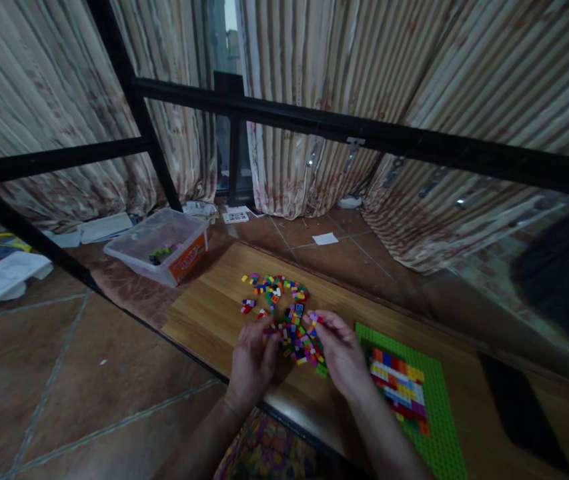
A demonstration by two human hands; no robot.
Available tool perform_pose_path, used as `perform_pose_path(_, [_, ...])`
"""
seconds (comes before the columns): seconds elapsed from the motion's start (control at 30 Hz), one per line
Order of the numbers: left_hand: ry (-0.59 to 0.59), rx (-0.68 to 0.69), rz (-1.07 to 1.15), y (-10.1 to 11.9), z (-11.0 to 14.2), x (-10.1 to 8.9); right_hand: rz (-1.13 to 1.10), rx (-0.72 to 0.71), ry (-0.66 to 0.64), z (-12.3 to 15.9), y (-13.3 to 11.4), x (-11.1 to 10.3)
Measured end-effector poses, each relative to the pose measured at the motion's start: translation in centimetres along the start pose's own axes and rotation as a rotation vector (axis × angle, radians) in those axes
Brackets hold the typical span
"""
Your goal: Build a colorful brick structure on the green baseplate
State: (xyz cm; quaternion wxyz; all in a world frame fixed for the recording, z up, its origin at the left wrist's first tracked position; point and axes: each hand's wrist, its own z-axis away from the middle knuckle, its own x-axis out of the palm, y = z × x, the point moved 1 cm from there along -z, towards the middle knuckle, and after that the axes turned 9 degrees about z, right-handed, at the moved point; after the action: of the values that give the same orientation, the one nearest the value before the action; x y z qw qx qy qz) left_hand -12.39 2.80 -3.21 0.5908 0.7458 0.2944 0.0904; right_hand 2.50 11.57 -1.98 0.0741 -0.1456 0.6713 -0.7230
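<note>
A heap of small colourful toy bricks point(294, 333) is spread over the wooden board. My right hand point(341, 353) pinches a few small toy bricks point(316, 319), purple and red, just over the heap's right side. At the left edge of the heap is my left hand point(253, 357), its thumb and fingers curled towards each other; what lies between them, if anything, I cannot make out. Right of my right hand, a green baseplate point(444, 407) carries a block of bricks point(399, 383) set in coloured rows.
A clear plastic box point(157, 243) with an orange label and some bricks inside stands beyond the board's left end. A dark flat object point(521, 407) lies at the right of the wooden board point(214, 293). Black metal bars point(284, 113) cross in front of the curtains.
</note>
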Motion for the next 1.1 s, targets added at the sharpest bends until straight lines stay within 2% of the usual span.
perform_pose_path(0.13, [-0.160,-0.335,0.510,2.8,0.6,2.6,-0.216,0.031,-0.003,2.5,-1.0,1.4])
perform_pose_path(0.23, [-0.155,-0.574,0.787,4.2,0.8,4.0,-0.235,0.019,0.059,3.7,-1.2,1.7])
perform_pose_path(0.33, [-0.118,-0.687,0.883,5.0,1.1,4.5,-0.206,0.006,0.128,4.5,-1.1,1.6])
perform_pose_path(0.47, [-0.112,-0.729,0.921,5.6,1.6,4.5,-0.126,-0.010,0.158,5.4,-1.1,1.2])
perform_pose_path(0.57, [-0.133,-0.723,0.846,5.8,1.9,4.3,0.072,-0.048,0.173,6.1,-1.6,0.6])
perform_pose_path(0.7, [-0.197,-0.579,0.667,5.9,2.4,4.0,0.383,-0.185,0.199,7.0,-2.5,-0.6])
perform_pose_path(0.8, [-0.278,-0.475,0.571,6.0,3.0,3.9,0.464,-0.242,0.167,7.7,-2.8,-1.3])
perform_pose_path(0.87, [-0.318,-0.415,0.506,6.1,3.5,4.1,0.438,-0.214,0.156,8.2,-2.6,-1.6])
perform_pose_path(0.97, [-0.354,-0.352,0.426,6.2,4.3,4.6,0.290,-0.107,0.232,8.9,-1.8,-1.7])
perform_pose_path(1.03, [-0.381,-0.363,0.420,6.3,4.6,5.1,0.101,0.008,0.299,9.2,-1.3,-1.8])
perform_pose_path(1.1, [-0.407,-0.436,0.469,6.4,4.9,5.7,-0.104,0.118,0.338,9.6,-1.0,-2.1])
